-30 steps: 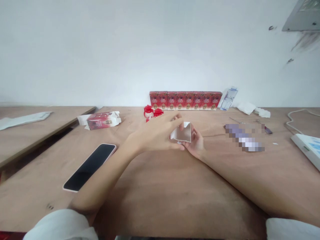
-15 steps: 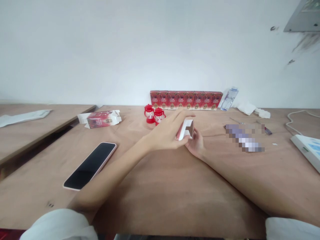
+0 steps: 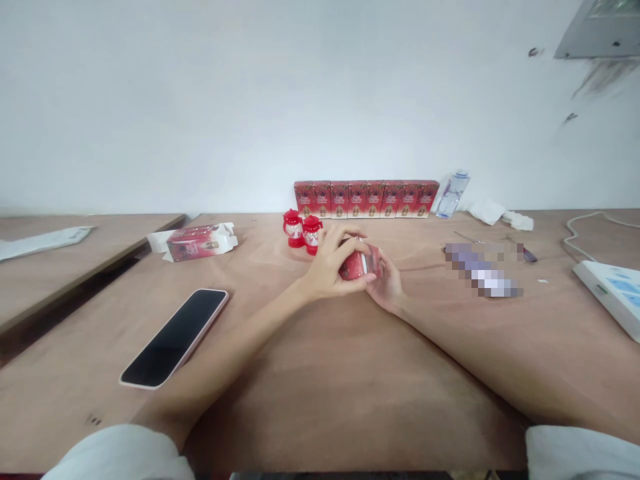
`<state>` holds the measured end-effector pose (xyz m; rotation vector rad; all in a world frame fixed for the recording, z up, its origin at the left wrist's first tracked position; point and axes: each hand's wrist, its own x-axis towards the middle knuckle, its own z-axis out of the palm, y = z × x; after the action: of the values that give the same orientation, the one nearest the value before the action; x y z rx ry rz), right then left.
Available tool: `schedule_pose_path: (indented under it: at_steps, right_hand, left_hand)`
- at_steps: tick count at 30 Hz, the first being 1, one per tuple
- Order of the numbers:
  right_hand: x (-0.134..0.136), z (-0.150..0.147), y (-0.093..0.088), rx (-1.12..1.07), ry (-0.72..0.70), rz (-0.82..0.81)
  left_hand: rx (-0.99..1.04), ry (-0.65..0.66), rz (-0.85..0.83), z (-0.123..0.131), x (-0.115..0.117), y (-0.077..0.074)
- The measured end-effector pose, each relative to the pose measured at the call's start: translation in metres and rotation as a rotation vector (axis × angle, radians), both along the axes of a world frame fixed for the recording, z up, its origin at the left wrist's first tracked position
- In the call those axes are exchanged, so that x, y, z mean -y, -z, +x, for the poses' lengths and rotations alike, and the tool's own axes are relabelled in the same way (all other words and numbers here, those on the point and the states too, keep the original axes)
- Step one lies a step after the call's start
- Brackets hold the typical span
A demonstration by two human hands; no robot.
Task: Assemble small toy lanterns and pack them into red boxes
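Between my two hands is a small red cardboard box [image 3: 354, 267], held above the table with its end toward the right. My left hand [image 3: 330, 263] wraps over the box from the left, fingers on top and thumb along the near side. On the other side, my right hand [image 3: 387, 283] grips the box's right end, its fingers partly hidden behind it. Just left of my left hand stand two small red lanterns [image 3: 293, 229] with clear middles. A row of several red printed boxes [image 3: 374, 199] stands upright against the wall.
An opened red box [image 3: 195, 243] with white flaps lies at the left. Nearer is a phone [image 3: 175, 339]. To the right are a clear bottle [image 3: 453, 194], crumpled tissues [image 3: 487, 211], a blurred purple item [image 3: 475, 267] and a white power strip [image 3: 613, 293] with a cord.
The box's white open end faced me before; now its flap end looks folded over and its red side shows. My left fingers have drawn in around it. The view has shifted slightly.
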<state>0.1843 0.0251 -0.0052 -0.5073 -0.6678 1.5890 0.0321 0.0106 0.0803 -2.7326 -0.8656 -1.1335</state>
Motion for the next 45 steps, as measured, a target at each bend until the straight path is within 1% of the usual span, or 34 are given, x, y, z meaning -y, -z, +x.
schedule_pose_path:
  at_steps: [3, 6, 8, 11, 13, 16, 20, 23, 26, 29, 32, 34, 35, 37, 39, 41, 42, 43, 45]
  right_hand:
    - [0.0, 0.0, -0.001, -0.02, 0.002, -0.011]
    - [-0.001, 0.001, 0.0, -0.04, 0.005, -0.045]
    - [-0.002, 0.001, 0.002, -0.041, 0.007, -0.054]
    - [-0.003, 0.0, 0.004, -0.056, 0.022, -0.035]
    - [-0.003, 0.0, 0.003, -0.077, 0.041, -0.021]
    - [-0.002, -0.001, 0.0, -0.076, 0.048, -0.034]
    - [0.0, -0.001, -0.001, -0.054, 0.035, -0.06]
    - [0.0, -0.001, -0.001, -0.058, 0.045, -0.062]
    - [-0.001, -0.001, 0.0, -0.077, 0.06, -0.065]
    - [-0.002, -0.001, 0.0, -0.075, 0.068, -0.039]
    - [-0.003, -0.001, 0.003, -0.045, 0.088, -0.006]
    - [-0.003, -0.002, 0.005, -0.013, 0.121, 0.013]
    - [-0.003, -0.002, 0.007, 0.007, 0.147, 0.03]
    - [-0.001, -0.004, 0.009, 0.051, 0.202, 0.087]
    - [0.004, -0.006, 0.01, 0.108, 0.231, 0.169]
    - [0.011, -0.007, 0.009, 0.21, 0.205, 0.268]
    - [0.015, -0.007, 0.009, 0.281, 0.182, 0.316]
    - [0.018, -0.007, 0.007, 0.358, 0.163, 0.355]
    - [0.024, -0.007, 0.005, 0.495, 0.141, 0.409]
  left_hand:
    - [-0.007, 0.032, -0.011, 0.0, 0.0, 0.001]
    - [-0.022, 0.095, -0.021, 0.001, 0.0, 0.001]
    - [-0.026, 0.126, -0.007, 0.001, 0.0, 0.001]
    - [-0.075, 0.134, 0.03, 0.003, 0.0, 0.0]
    - [-0.113, 0.12, 0.042, 0.004, 0.0, -0.001]
    - [-0.135, 0.067, 0.006, 0.005, 0.002, -0.002]
    - [-0.108, 0.013, -0.052, 0.007, 0.008, -0.003]
    - [-0.073, -0.015, -0.067, 0.01, 0.011, -0.001]
    - [-0.069, -0.057, -0.007, 0.012, 0.009, 0.005]
    - [-0.124, -0.086, 0.055, 0.013, 0.003, 0.009]
    - [-0.17, -0.13, 0.042, 0.012, 0.001, 0.006]
    - [-0.163, -0.207, -0.019, 0.011, 0.002, -0.001]
    - [-0.153, -0.254, -0.08, 0.009, 0.003, -0.007]
    - [-0.146, -0.319, -0.254, 0.001, 0.003, -0.022]
    - [-0.177, -0.298, -0.439, -0.014, 0.0, -0.041]
    - [-0.223, -0.254, -0.533, -0.037, -0.006, -0.063]
    - [-0.21, -0.244, -0.531, -0.052, -0.009, -0.073]
    - [-0.174, -0.27, -0.5, -0.068, -0.013, -0.083]
    - [-0.053, -0.377, -0.434, -0.107, -0.019, -0.097]
